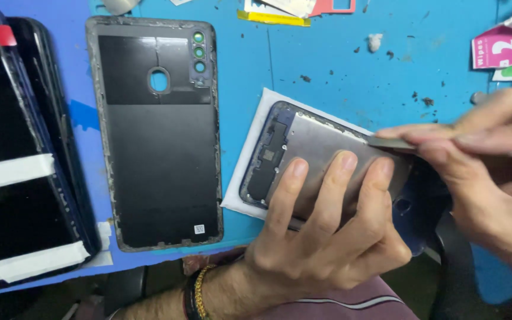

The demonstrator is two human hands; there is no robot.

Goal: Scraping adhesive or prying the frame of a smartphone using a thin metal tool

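Phone frame (pixel 327 160) (overhanging table edge) pinned by left hand (pixel 321 237); right hand (pixel 475 154) grips metal blade (pixel 389 143) at its rim.

Phone repair workshop, blue counter (pixel 327 53) flecked with dark debris and glue crumbs, detached black back cover (pixel 158 154) lying inside up, opened phone frame (pixel 303 157) on white paper, taped screens (pixel 13 172) stacked at left, torn packaging scraps (pixel 505 50) along the far edge
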